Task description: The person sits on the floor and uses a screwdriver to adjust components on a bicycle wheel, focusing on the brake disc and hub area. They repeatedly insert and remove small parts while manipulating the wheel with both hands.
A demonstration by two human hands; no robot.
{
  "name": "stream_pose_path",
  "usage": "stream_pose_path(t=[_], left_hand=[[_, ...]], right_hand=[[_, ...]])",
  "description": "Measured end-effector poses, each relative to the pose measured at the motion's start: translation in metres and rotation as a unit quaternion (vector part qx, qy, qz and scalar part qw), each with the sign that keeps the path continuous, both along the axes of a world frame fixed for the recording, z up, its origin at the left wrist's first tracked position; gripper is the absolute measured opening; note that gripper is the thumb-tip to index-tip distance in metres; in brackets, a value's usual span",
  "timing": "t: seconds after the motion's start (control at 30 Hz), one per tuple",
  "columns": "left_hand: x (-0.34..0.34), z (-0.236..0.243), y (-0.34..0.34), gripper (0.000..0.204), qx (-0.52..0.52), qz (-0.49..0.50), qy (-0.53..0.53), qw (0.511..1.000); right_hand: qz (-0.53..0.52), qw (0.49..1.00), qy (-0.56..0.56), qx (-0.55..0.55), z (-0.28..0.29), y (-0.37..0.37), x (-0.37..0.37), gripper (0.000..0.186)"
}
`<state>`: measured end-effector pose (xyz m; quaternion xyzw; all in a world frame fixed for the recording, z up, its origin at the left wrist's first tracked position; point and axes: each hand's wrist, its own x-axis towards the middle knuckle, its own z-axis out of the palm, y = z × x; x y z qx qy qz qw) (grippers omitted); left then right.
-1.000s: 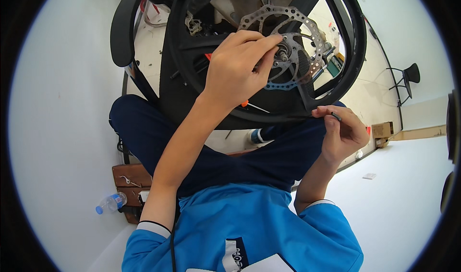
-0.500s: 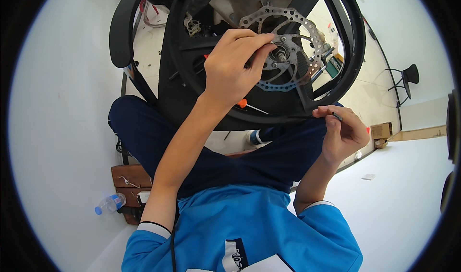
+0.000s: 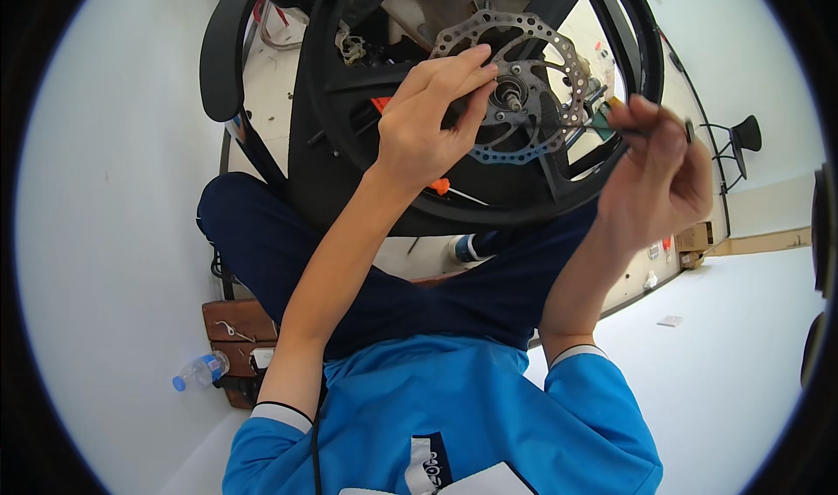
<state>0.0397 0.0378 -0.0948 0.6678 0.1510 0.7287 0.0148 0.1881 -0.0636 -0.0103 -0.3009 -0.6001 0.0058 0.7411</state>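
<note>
A black spoked wheel [image 3: 410, 209] lies in front of me with a perforated metal brake disc [image 3: 515, 157] at its middle. The axle [image 3: 513, 102] sticks up from the hub. My left hand [image 3: 432, 115] is over the disc's left side, thumb and fingers drawn together in a pinch beside the hub; anything between the fingertips is too small to make out. My right hand [image 3: 655, 172], raised over the wheel's right rim, is closed round a thin dark hex key [image 3: 637, 132]. Its slim shaft points left toward the disc, blurred by motion.
Under the wheel is a black chair seat with an armrest [image 3: 223, 54] at left. An orange-handled screwdriver [image 3: 441, 186] lies by the near rim. A plastic bottle [image 3: 202, 371] and a brown wooden piece [image 3: 237, 320] are lower left. Cardboard boxes [image 3: 694, 237] stand at right.
My right hand has risen up and to the right with the hex key, from below the near rim to beside the disc. The left hand stays by the hub, its index finger slightly lifted.
</note>
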Motion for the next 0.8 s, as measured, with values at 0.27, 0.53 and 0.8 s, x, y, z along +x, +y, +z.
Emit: stream_pose_path(t=[0.27,0.53,0.8], left_hand=[[0.003,-0.006,0.003,0.046,-0.009,-0.018,-0.007,1.000],[0.000,-0.004,0.002,0.046,-0.007,-0.010,0.010,1.000],[-0.001,-0.005,0.002,0.047,-0.009,-0.018,0.013,1.000]], right_hand=[[-0.044,0.999,-0.006,0.008,-0.002,0.034,-0.017,0.018],[-0.024,0.999,0.030,0.024,-0.002,0.042,-0.019,0.011],[-0.015,0.998,-0.022,0.054,-0.007,0.040,-0.022,0.009]])
